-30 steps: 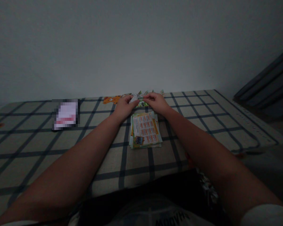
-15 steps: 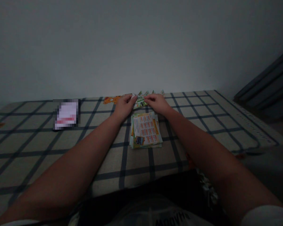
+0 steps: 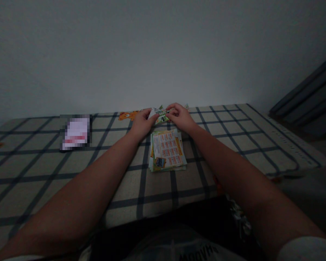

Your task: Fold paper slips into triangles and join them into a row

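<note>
Behind everything, a plain grey wall (image 3: 163, 54); before it, a pale tablecloth (image 3: 119, 174) checked in dark blue. On the cloth, a loose stack of printed sheets (image 3: 168, 150); well off to the left, a pixelated object (image 3: 76, 132). Just beyond the stack, the left hand (image 3: 142, 124), pinching the left side of a green-and-white paper (image 3: 161, 118) — opposite, the right hand (image 3: 181, 119), fingers bent at its right edge, gripping or merely touching impossible to tell — paper between both hands, near the wall
</note>
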